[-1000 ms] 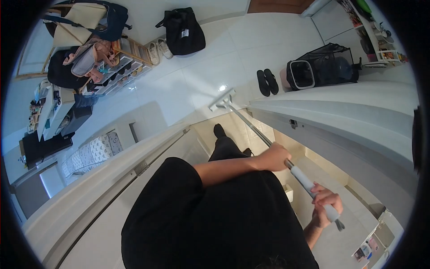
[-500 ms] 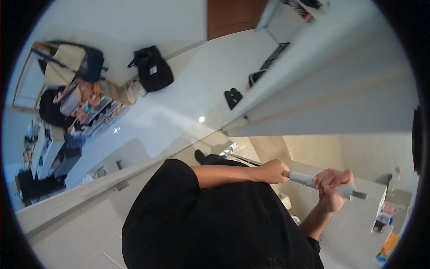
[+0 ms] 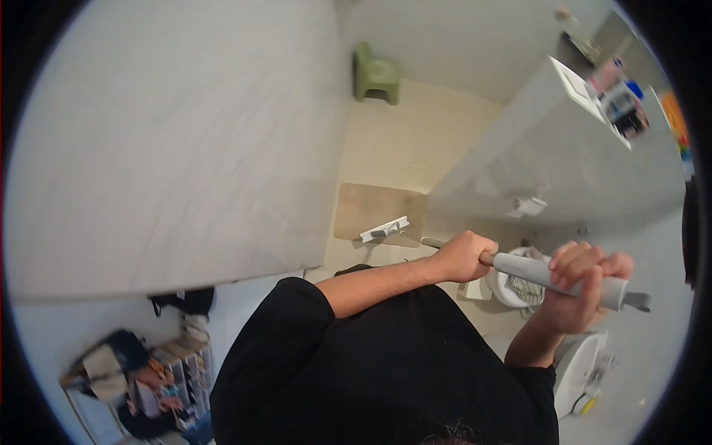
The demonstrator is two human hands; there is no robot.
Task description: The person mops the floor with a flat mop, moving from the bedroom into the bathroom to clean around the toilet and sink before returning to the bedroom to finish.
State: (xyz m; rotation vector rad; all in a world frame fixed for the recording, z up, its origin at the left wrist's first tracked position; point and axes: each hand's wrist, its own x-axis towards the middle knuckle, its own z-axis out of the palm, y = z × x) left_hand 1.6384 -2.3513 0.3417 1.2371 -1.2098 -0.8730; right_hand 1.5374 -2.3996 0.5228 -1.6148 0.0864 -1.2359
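Mop head (image 3: 384, 230) now on mat (image 3: 374, 206). Your left hand (image 3: 463, 256), right hand (image 3: 586, 285) both clamp pole (image 3: 521, 267); press flat, stroke across mat.

Top: plain black short-sleeved T-shirt (image 3: 386, 363), loose fit, matte fabric, soft folds across the front. Left sleeve (image 3: 297, 300) is wide, hem ends above the elbow. Right sleeve (image 3: 541, 393) ends about the same spot (only its edge shows). Forearms bare below both hems. Left hand (image 3: 463, 256) and right hand (image 3: 582, 285) are bare. Dark patch of clothing (image 3: 354, 270) shows past the left forearm, too small to tell which garment. Dark hair strands (image 3: 449, 434) at the bottom edge.
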